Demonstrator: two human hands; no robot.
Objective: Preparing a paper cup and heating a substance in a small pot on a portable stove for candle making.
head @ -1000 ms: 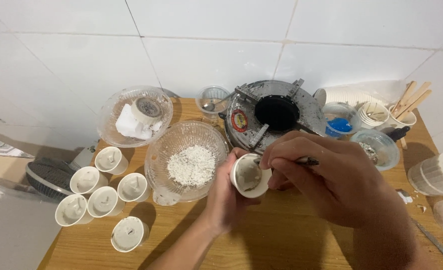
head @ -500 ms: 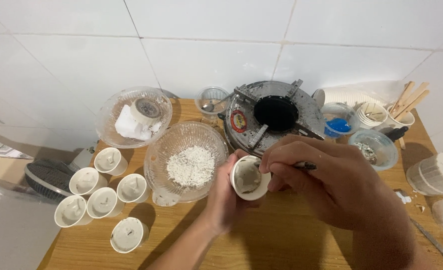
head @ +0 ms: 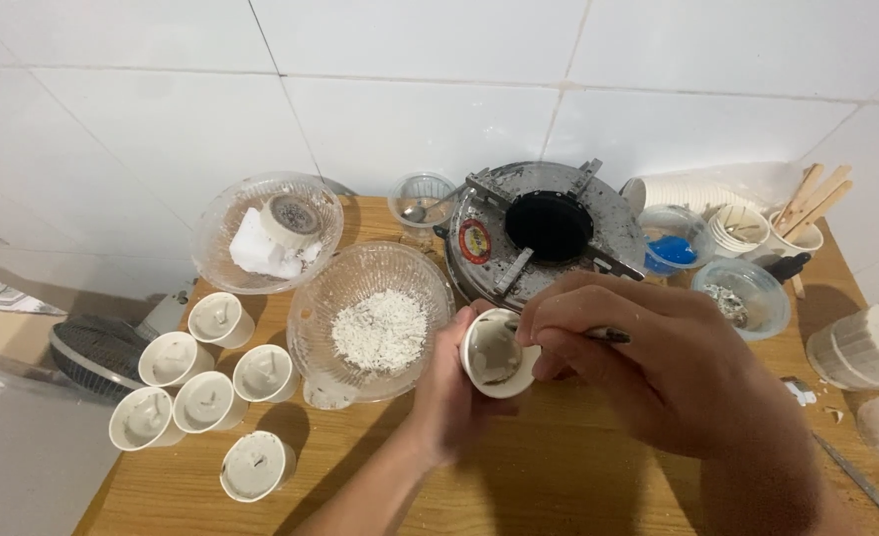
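Hardly anything has shifted since a second ago: the small white cup (head: pixel 499 352) has tipped a touch more toward the person, and the right hand has crept slightly left over its rim, so the work inside the cup looks to be going on as before.

At the lower left of the frame, six filled paper cups (head: pixel 204 382) stand clustered on the wooden table (head: pixel 559 476). Above them sits a clear glass bowl (head: pixel 267 230) holding a white lump and a roll of tape. Next comes a larger glass bowl (head: pixel 370 320) with white flakes heaped in it.

At the centre, the left hand (head: pixel 446 387) has its fingers wrapped round the small white cup, holding it tilted just above the table. The right hand (head: pixel 658 367) pinches a thin dark tool (head: pixel 608 335), its tip reaching into the cup's mouth.

Behind them stands a round metal stove (head: pixel 544 230). At the upper right are plastic tubs, one with something blue (head: pixel 672 248), and wooden sticks (head: pixel 815 197) in a cup.
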